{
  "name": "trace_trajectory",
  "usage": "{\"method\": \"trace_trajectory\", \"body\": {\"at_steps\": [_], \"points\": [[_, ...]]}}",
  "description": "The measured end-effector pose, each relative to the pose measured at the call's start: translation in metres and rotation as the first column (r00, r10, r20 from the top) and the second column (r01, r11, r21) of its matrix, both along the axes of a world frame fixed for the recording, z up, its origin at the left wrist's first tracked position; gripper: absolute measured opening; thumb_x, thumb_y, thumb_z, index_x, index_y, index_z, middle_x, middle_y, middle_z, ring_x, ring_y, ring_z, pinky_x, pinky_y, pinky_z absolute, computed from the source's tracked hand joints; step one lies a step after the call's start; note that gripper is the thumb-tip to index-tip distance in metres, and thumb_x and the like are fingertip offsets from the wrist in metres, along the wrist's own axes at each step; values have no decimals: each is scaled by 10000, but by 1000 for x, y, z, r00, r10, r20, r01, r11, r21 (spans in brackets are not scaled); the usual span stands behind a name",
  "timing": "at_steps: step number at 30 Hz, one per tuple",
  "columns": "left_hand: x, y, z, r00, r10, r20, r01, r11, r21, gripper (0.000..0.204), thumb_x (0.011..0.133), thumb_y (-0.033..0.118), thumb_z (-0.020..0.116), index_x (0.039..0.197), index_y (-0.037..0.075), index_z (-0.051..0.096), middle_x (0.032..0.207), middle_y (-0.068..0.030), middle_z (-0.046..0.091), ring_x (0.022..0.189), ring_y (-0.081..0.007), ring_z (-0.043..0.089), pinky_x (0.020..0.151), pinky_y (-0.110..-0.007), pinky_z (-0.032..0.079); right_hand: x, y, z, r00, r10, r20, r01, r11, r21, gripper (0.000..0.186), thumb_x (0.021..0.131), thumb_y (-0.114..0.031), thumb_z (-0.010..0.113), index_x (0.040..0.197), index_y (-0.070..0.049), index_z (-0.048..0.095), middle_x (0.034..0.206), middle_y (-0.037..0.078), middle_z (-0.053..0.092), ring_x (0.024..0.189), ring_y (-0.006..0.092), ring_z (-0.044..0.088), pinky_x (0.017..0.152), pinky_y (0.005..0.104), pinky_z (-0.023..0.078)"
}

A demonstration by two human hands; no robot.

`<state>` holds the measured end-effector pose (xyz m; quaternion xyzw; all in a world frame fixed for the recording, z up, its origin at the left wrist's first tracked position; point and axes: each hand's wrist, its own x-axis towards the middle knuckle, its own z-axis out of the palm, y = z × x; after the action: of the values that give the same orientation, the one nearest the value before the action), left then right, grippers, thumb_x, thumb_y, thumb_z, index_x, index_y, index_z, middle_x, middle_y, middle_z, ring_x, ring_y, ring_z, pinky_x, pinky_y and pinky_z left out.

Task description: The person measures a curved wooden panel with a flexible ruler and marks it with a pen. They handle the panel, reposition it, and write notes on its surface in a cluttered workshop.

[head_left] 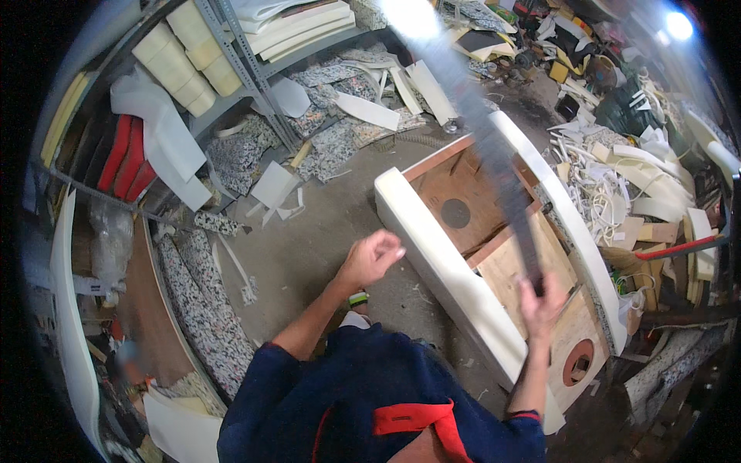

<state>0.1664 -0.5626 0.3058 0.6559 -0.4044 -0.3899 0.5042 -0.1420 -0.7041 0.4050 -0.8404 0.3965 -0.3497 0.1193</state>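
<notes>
My right hand (542, 302) is closed round the lower end of a long dark grey strip (502, 166). The strip rises away from me across the wooden frame and is smeared by motion, so its material is unclear. Beneath it lies a boxy wooden frame (532, 258) with white foam padding (444, 258) along its near-left side and a curved padded edge (567, 208) on the right. Two round openings show in its panels. My left hand (372, 258) hovers left of the padding, apart from it, fingers curled with nothing visible in them.
Metal shelving (251, 73) with foam rolls (174, 65) and sheets stands at the back left. Speckled foam pieces (204, 289) lie left of me. White offcuts (610, 193) pile up beyond the frame on the right. Loose scraps (274, 185) litter the concrete floor (301, 247).
</notes>
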Motion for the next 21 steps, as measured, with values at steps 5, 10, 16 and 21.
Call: {"method": "trace_trajectory", "body": {"at_steps": [5, 10, 16, 21], "points": [[117, 122, -135, 861, -129, 491, -82, 920, 384, 330, 843, 253, 713, 1027, -7, 629, 1116, -179, 667, 991, -329, 648, 846, -428, 509, 116, -79, 76, 935, 30, 353, 33, 985, -170, 194, 865, -97, 720, 990, 27, 638, 722, 25, 590, 606, 135, 527, 560, 282, 427], [212, 268, -251, 911, 307, 277, -413, 639, 649, 333, 840, 259, 729, 1020, -8, 643, 1017, -153, 669, 868, -275, 655, 769, -398, 522, 220, -125, 141, 747, 100, 657, -28, 993, -118, 184, 956, -137, 650, 1077, 1, 643, 765, -9, 580, 575, 33, 480, 501, 183, 360], [227, 369, -271, 524, 850, 47, -631, 350, 692, 289, 928, 289, 638, 1095, 62, 573, 816, -84, 573, 558, -193, 519, 481, -365, 420, 323, -194, 168, 769, 260, 585, -153, 962, -226, 216, 967, -183, 638, 1096, -10, 634, 810, 20, 611, 612, 69, 542, 528, 214, 455], [235, 329, -265, 286, 947, 148, -529, 27, 848, 254, 937, 282, 617, 1071, 72, 566, 809, -89, 555, 568, -198, 546, 454, -346, 421, 398, -284, 140, 932, 113, 345, -100, 993, -57, 328, 953, -182, 654, 1182, 38, 571, 905, 61, 637, 740, 118, 583, 686, 275, 492]]}}
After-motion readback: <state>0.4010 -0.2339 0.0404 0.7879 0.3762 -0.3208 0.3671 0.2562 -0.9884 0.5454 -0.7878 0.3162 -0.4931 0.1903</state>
